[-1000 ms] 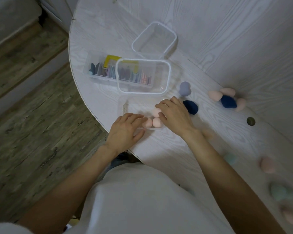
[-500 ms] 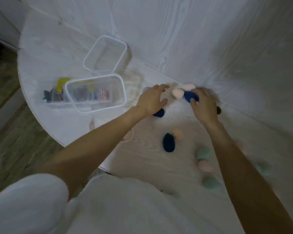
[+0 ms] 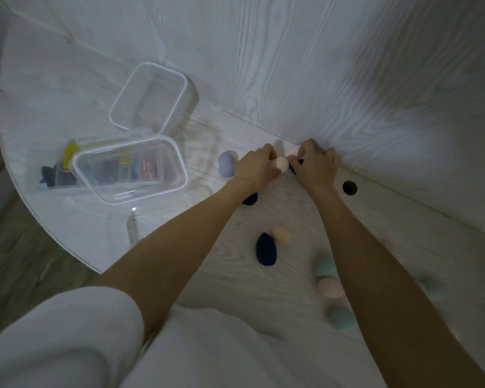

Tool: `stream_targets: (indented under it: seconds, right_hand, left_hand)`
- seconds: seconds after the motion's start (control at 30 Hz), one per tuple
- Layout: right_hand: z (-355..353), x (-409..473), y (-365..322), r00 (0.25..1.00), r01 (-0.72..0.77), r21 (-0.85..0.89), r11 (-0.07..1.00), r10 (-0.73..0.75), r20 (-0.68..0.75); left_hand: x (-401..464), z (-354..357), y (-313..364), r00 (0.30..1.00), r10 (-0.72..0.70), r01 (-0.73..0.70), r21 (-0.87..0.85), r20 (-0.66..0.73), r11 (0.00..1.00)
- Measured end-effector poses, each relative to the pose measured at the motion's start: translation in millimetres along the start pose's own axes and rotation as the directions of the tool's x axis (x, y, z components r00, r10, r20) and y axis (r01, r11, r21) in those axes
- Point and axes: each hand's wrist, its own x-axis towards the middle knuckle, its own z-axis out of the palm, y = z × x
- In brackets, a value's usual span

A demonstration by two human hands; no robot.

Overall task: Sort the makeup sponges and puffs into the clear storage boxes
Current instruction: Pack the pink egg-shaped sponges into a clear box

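Both hands meet at the wall over a small cluster of sponges. My left hand (image 3: 256,168) curls round a pink sponge (image 3: 281,163). My right hand (image 3: 315,163) pinches another pink sponge (image 3: 295,150), with a dark blue one (image 3: 292,169) half hidden beneath it. A lilac sponge (image 3: 226,165) lies just left of my left hand. Two clear storage boxes stand to the left: an empty one (image 3: 151,99) by the wall and a nearer one (image 3: 129,169). More sponges lie loose near me: dark blue (image 3: 266,249), peach (image 3: 282,235), teal (image 3: 324,266), pink (image 3: 329,287).
A divided clear organiser (image 3: 59,175) with coloured items and a yellow piece sits behind the nearer box. A clear lid (image 3: 132,228) lies near the table's curved front edge. A round hole (image 3: 349,187) pierces the tabletop right of my right hand. The wall stands directly behind.
Both hands left the pink sponges at the table's front edge and reached to the cluster by the wall. They have closed in and now grip pink sponges there.
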Motion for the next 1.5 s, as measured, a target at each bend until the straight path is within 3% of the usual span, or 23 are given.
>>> stream_targets:
  seconds: [0.1, 0.2, 0.33, 0.47, 0.57, 0.77, 1.1, 1.33, 1.5]
  right_hand:
    - [3, -10, -9, 0.995, -0.054, 0.149, 0.987, 0.065, -0.071]
    - [-1, -31, -19, 0.984, -0.028, 0.335, 0.942, 0.084, -0.154]
    - [-5, -81, -37, 0.975, 0.117, 0.406, 0.906, -0.027, -0.221]
    - [8, -135, -46, 0.984, 0.162, 0.388, 0.908, -0.176, 0.002]
    - [18, -159, -51, 0.989, 0.095, 0.393, 0.915, -0.131, 0.067]
    - [9, -176, -62, 0.996, -0.022, 0.555, 0.832, -0.032, 0.086]
    - [-5, -163, -88, 0.987, 0.086, 0.609, 0.788, -0.151, 0.056]
    - [-2, -147, -119, 0.968, 0.181, 0.592, 0.785, -0.248, 0.031]
    - [8, -140, -137, 0.937, 0.227, 0.569, 0.79, -0.337, 0.094]
  left_hand:
    - [-47, -25, -3, 0.972, 0.194, -0.204, -0.064, -0.129, 0.977]
    - [-104, -52, -15, 0.939, 0.246, -0.285, -0.146, -0.239, 0.947]
    - [-177, -86, -48, 0.942, 0.06, -0.164, -0.295, -0.331, 0.941]
    - [-223, -101, -99, 0.922, -0.041, -0.001, -0.108, -0.384, 0.994]
    - [-231, -101, -128, 0.936, 0.009, 0.036, 0.119, -0.352, 0.992]
    - [-214, -83, -135, 0.964, 0.017, 0.018, 0.128, -0.266, 0.992]
    - [-205, -72, -134, 0.972, -0.07, 0.103, 0.138, -0.226, 0.985]
    - [-207, -68, -126, 0.973, -0.161, 0.159, -0.024, -0.168, 0.987]
    - [-202, -57, -133, 0.983, -0.162, 0.168, 0.064, -0.086, 0.984]
